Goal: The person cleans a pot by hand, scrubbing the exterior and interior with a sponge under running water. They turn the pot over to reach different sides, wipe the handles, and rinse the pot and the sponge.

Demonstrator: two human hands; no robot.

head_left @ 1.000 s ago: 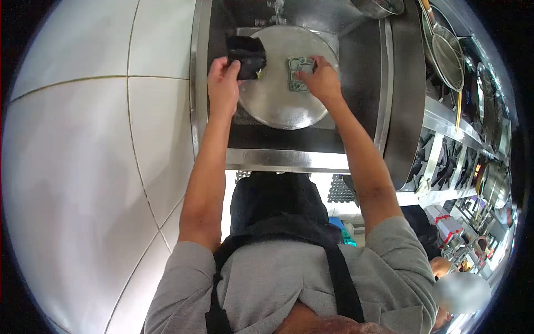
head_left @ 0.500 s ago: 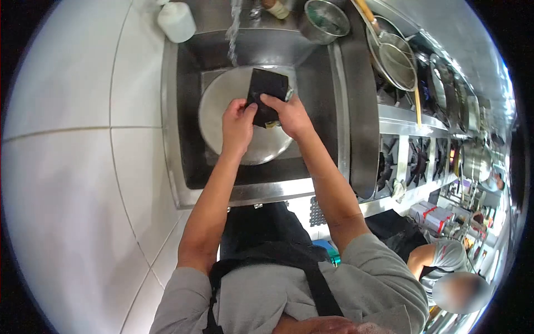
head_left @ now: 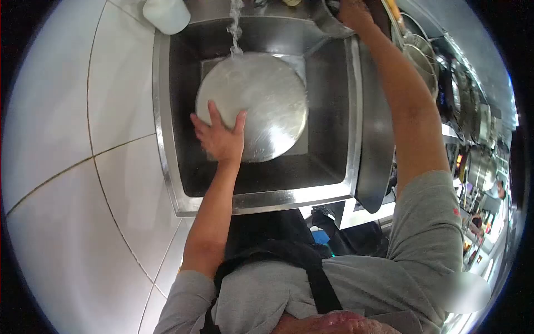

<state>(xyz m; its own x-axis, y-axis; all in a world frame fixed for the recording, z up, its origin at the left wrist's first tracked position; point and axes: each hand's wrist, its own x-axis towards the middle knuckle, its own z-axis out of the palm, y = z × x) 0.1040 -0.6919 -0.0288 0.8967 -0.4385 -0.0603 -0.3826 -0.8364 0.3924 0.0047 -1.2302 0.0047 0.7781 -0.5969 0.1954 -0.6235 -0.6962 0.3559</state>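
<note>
Left hand (head_left: 224, 142), fingers (head_left: 213, 113) wide on metal disc (head_left: 267, 97), right hand (head_left: 357, 16) at pot (head_left: 327, 22), fingers' hold unclear, water stream (head_left: 236, 25), white bottle (head_left: 167, 15)

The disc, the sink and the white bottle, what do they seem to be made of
Disc: metal, perhaps aluminium or steel, satin with a bright glare patch. Sink: likely stainless steel; its rim is grey and reflective. White bottle: probably plastic, smooth and opaque.

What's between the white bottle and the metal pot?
In the head view, running water and some cut-off things at the top edge lie between the bottle and pot.
</note>
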